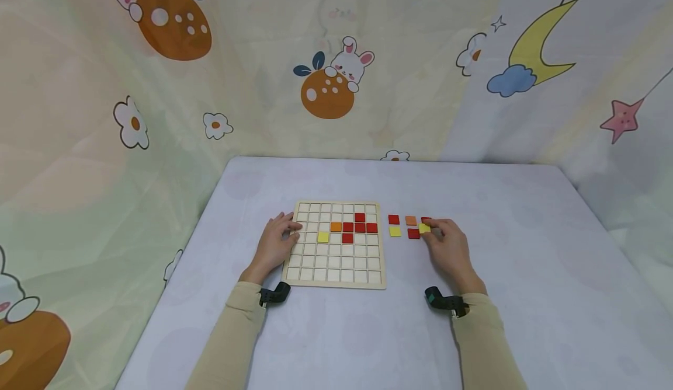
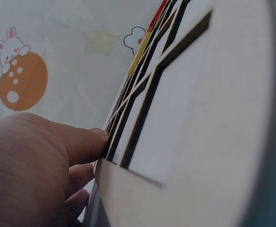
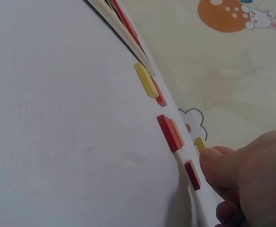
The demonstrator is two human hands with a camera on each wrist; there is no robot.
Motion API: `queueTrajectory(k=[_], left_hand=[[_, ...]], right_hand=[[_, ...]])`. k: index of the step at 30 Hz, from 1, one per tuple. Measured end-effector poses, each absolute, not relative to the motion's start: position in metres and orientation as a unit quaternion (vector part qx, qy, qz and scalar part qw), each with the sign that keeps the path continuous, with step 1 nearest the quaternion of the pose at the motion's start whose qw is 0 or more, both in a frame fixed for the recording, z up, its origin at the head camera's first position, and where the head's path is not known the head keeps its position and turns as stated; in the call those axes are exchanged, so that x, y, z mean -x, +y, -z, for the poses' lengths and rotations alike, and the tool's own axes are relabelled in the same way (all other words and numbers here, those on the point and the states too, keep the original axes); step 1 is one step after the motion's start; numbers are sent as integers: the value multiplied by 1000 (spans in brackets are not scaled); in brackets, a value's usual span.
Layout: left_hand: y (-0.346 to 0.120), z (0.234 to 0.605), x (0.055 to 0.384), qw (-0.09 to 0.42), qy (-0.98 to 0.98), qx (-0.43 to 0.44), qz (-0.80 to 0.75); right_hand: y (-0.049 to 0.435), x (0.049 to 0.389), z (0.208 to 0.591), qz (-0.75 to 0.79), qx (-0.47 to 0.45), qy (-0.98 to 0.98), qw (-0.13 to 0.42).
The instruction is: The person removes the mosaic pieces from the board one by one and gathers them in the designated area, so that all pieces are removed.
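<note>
A square pale wooden grid board point(image 1: 331, 285) lies on the table with several red tiles, an orange tile point(image 1: 336, 227) and a yellow tile point(image 1: 323, 237) in its cells. My left hand point(image 1: 273, 244) touches the board's left edge, thumb and fingertips at the rim; the left wrist view shows the thumb point(image 2: 88, 142) at the frame. Right of the board, my right hand point(image 1: 451, 251) pinches a small yellow square tile point(image 3: 200, 143) between thumb and fingers. Below it in the right wrist view stands a dark red tile point(image 3: 193, 175). The right hand partly hides a red tile point(image 1: 426, 219) in the head view.
Between board and right hand lie loose tiles: a red one point(image 1: 394, 219), a yellow one point(image 1: 395, 232), an orange one point(image 1: 410, 220) and another red one point(image 1: 413, 234). A pale cloth covers the table point(image 1: 347, 343). A printed curtain point(image 1: 263, 75) hangs behind.
</note>
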State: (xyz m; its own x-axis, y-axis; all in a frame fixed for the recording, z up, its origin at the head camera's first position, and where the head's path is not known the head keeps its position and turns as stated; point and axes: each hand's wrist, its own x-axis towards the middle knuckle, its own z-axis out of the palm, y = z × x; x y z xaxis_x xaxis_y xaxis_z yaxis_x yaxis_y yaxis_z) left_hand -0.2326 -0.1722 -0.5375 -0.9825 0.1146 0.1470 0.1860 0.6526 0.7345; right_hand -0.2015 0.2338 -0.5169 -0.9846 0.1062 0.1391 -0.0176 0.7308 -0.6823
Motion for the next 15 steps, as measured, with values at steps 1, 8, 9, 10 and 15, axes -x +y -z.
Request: queueTrajectory(k=[1, 8, 9, 10, 15], left_hand=[[-172, 538, 233, 44, -908, 83, 408], [-173, 539, 233, 45, -908, 84, 407], [-173, 539, 233, 46, -908, 85, 408], [-173, 539, 233, 46, -908, 84, 409], [-173, 539, 233, 46, -905, 89, 414]], right_hand=[[235, 201, 517, -366, 27, -926, 84], [240, 202, 516, -368, 40, -926, 76], [241, 202, 516, -369, 39, -926, 75], [242, 202, 516, -368, 38, -926, 73], [245, 201, 515, -360, 41, -929, 70]])
